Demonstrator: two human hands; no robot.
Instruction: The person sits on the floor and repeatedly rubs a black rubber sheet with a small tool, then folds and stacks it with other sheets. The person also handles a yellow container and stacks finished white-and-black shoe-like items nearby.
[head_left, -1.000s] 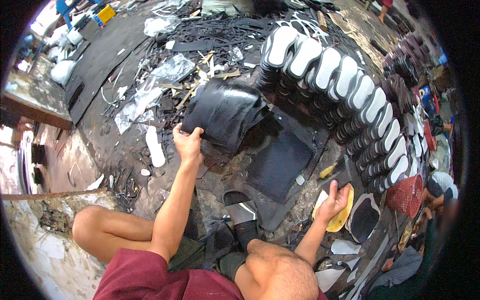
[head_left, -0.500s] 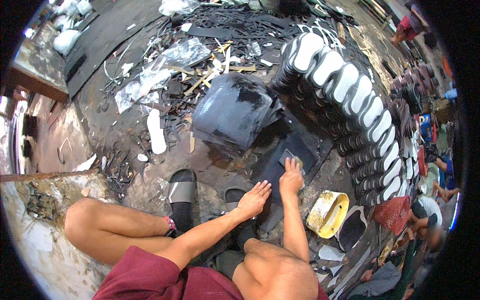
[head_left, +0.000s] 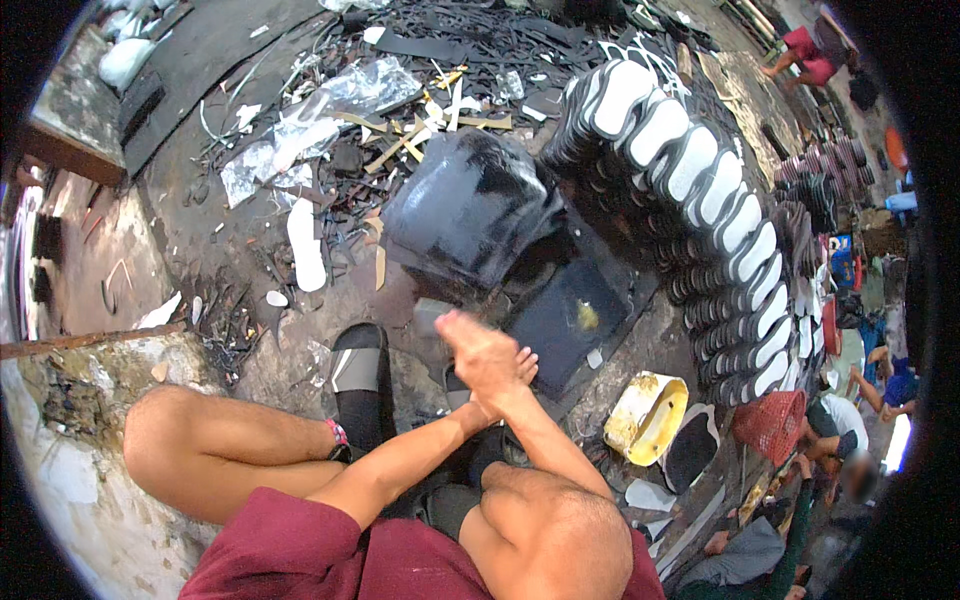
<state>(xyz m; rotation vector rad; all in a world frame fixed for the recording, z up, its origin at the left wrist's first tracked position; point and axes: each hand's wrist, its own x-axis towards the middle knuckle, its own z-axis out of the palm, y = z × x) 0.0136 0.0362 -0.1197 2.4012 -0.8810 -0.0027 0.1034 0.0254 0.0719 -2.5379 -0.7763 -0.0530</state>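
Note:
My right hand (head_left: 482, 355) is crossed over my left, its fingers closed and slightly blurred. At its fingertips is a small flat grey piece (head_left: 431, 311), like a spreader. My left hand (head_left: 526, 367) is mostly hidden beneath the right; its visible fingertips are stretched out at the near left edge of a flat black sheet (head_left: 545, 325). A yellowish smear of paste (head_left: 587, 316) sits on that sheet. Just beyond lies a stack of shiny, wet-looking black sheets (head_left: 465, 215).
Right of the sheet stands a cut-open, yellow-lined container (head_left: 648, 420). Long stacks of white-topped shoe soles (head_left: 700, 190) curve along the right, near a red basket (head_left: 770, 424). Dark scraps (head_left: 480, 60) and clear plastic (head_left: 370, 90) litter the far floor. Other people (head_left: 838, 425) sit at right.
My right hand has swung left from the black sheet across my left hand, carrying the flat grey piece. The yellowish paste on the sheet is now uncovered.

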